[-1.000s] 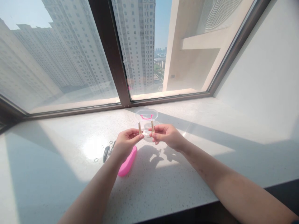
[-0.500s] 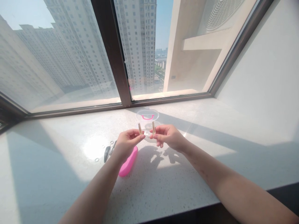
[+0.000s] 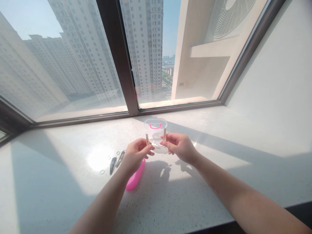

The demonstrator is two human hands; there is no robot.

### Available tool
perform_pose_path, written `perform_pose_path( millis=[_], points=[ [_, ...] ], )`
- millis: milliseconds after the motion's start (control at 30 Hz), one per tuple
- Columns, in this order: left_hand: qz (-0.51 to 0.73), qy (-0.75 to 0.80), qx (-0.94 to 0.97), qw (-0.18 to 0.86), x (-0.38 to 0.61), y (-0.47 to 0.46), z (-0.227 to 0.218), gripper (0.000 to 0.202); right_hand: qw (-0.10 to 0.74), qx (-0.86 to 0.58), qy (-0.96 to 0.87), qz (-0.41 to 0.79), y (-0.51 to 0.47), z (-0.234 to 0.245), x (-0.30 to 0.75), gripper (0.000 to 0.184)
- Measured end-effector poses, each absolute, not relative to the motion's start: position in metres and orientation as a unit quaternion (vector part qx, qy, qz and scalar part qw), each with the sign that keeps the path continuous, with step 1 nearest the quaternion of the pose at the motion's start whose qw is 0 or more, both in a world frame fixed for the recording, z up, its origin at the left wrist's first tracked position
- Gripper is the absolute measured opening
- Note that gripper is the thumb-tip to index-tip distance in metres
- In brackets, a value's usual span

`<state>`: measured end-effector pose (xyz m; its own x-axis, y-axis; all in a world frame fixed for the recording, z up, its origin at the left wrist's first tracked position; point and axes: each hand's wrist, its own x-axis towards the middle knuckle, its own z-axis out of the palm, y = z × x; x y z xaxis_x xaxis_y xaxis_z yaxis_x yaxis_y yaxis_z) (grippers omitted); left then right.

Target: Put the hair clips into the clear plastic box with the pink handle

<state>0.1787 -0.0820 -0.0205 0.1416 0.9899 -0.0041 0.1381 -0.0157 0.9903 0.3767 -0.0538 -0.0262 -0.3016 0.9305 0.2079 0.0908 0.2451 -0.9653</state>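
Observation:
Between the thumb and fingers of my left hand [image 3: 138, 152] stands a small narrow gold hair clip [image 3: 147, 139], held upright. My right hand [image 3: 181, 145] pinches a matching gold hair clip [image 3: 165, 134], slightly higher and to the right. A clear plastic box [image 3: 161, 149] lies behind and below both hands, partly hidden by them. Its lid [image 3: 148, 123] is folded back toward the window and has a pink handle [image 3: 155, 127]. Under my left wrist, a bright pink elongated piece [image 3: 135, 178] rests on the sill, partly covered.
Left of my left hand, black snap hair clips [image 3: 113, 165] and several small rings [image 3: 102, 172] lie on the speckled white sill [image 3: 170, 201]. A dark-framed window [image 3: 133, 107] borders the back, and a white wall [image 3: 275, 97] rises at the right.
My hands have moved a little apart, the right one shifting right with its clip. The whole view has dropped slightly in the picture. Both clips stay held.

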Motion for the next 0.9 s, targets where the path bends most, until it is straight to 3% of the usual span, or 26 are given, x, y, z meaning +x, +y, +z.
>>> perform_pose_path(
  millis=[567, 900],
  points=[
    [0.438, 0.494, 0.567, 0.493, 0.1807, -0.0821, -0.0168, 0.023, 0.411, -0.374, -0.682, 0.475, -0.0557, -0.0264, 0.3756, 0.022],
    [0.419, 0.436, 0.527, 0.597, 0.1846, -0.0823, -0.0188, 0.031, 0.389, -0.417, -0.648, 0.505, -0.0560, -0.0223, 0.3757, 0.034]
  ],
)
